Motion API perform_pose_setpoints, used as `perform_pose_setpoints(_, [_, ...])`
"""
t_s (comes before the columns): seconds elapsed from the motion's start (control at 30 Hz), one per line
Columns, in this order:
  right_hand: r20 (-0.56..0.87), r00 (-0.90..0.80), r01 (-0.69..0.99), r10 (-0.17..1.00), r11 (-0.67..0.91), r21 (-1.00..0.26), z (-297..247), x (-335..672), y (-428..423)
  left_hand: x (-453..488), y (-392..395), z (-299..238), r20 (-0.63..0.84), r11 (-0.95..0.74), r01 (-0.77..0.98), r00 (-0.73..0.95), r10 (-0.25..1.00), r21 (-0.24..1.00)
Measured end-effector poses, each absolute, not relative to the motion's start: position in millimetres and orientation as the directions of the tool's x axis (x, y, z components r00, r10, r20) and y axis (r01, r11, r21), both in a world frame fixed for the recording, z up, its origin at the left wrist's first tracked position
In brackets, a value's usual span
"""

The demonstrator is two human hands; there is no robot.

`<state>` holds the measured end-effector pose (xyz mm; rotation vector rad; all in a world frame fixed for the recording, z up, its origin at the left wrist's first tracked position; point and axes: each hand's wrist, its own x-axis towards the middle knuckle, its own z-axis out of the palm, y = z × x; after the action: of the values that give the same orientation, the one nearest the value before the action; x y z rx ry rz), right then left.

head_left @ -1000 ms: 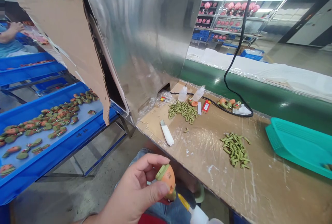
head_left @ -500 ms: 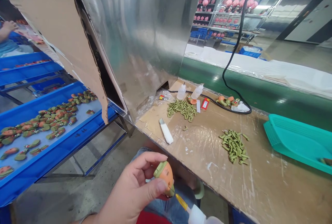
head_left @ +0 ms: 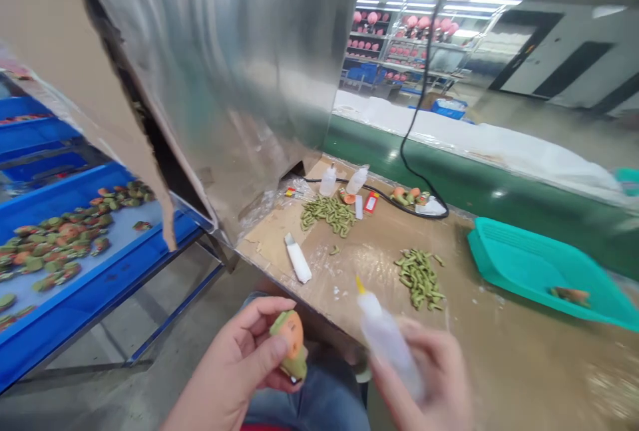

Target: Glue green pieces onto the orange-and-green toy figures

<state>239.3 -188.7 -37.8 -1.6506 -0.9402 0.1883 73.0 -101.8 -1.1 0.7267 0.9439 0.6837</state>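
My left hand is closed on a small orange and green toy piece, held over my lap at the bench's near edge. To its right my right hand is blurred by motion. It grips a clear squeeze bottle with a yellow tip that points up and left. A pile of small green parts lies on the brown bench just beyond the bottle. A second green pile sits further back, close to the steel panel.
A teal tray rests at the right on the bench. A white tool, two small bottles and a black cable lie further back. Blue trays of orange-green pieces are at the left. A green conveyor runs behind.
My right hand has risen into view with the bottle, its tip lifted away from the toy piece. The view has swung to the right, and my left hand has dropped slightly.
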Motion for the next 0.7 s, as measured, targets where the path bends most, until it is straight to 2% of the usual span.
perform_pose_setpoints(0.03, [0.244, 0.661, 0.396, 0.709, -0.054, -0.917, -47, 246, -175, 75, -102, -3, -0.471, 0.582, -0.189, 0.419, 0.776, 0.791])
perform_pose_setpoints(0.07, [0.244, 0.694, 0.398, 0.677, -0.078, -0.914, -55, 253, -161, 76, -101, -5, -0.478, 0.589, -0.185, 0.421, 0.771, 0.787])
perform_pose_setpoints(0.17, [0.22, 0.698, 0.406, 0.681, -0.123, -0.906, -75, 269, -136, 78, -99, -12, -0.492, 0.603, -0.175, 0.426, 0.759, 0.778])
perform_pose_setpoints(0.27, [0.219, 0.697, 0.427, 0.683, -0.15, -0.891, -81, 280, -143, 75, -95, -17, -0.513, 0.608, -0.148, 0.405, 0.756, 0.78])
perform_pose_setpoints(0.4, [0.256, 0.829, 0.477, 0.497, -0.389, -0.788, -81, 318, -182, 74, -91, -16, -0.517, 0.6, -0.125, 0.389, 0.763, 0.79])
perform_pose_setpoints(0.47, [0.288, 0.843, 0.509, 0.454, -0.503, -0.699, -84, 346, -196, 76, -91, -14, -0.513, 0.6, -0.125, 0.4, 0.76, 0.79])
perform_pose_setpoints(0.6, [0.321, 0.784, 0.609, 0.531, -0.558, -0.564, -89, 382, -204, 81, -95, -10, -0.512, 0.611, -0.135, 0.424, 0.747, 0.78])
perform_pose_setpoints(0.7, [0.355, 0.735, 0.665, 0.578, -0.513, -0.542, -80, 374, -206, 81, -98, -8, -0.516, 0.633, -0.15, 0.453, 0.727, 0.76])
